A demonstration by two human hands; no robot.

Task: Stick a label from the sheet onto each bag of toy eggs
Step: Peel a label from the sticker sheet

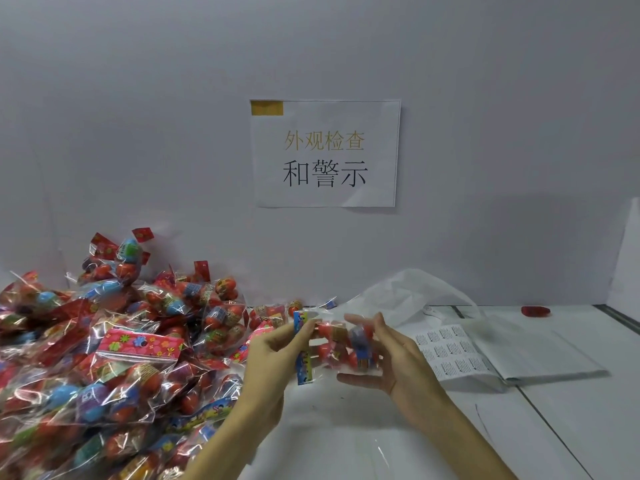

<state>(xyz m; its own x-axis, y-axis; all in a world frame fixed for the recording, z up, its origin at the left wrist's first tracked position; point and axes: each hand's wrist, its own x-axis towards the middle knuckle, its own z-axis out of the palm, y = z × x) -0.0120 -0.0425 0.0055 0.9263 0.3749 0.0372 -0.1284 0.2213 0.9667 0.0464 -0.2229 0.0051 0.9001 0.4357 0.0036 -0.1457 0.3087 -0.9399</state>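
**One bag in hand, a heap of bags beside it**

The clear cellophane bag of red and blue toy eggs (341, 344), topped by a blue cartoon-printed header card, is held up over the middle of the white counter (571, 427), between both hands. The left hand (277, 351) pinches the header-card end with curled fingers; the right hand (384, 358) cups the egg end, its fingers bent around the bag. No label can be made out on this bag, though blur and glare leave that uncertain.

Just beyond the right hand, toward the counter's right side, lies the white sheet of small printed labels (450, 351), resting on a stack of pale paper or plastic sleeves (540, 355). Several rows of labels remain on it; whether any have been peeled cannot be told.

The counter's left half is buried under a big heap of similar bags of toy eggs (104, 358), reaching to the back wall. Whether these are labelled is not visible, so the share finished is unclear. As a judgement, much work remains: this bag looks about to be labelled.

Further out, a small red object (535, 311) sits at the far right edge, and a printed paper notice (325, 154) hangs on the wall.
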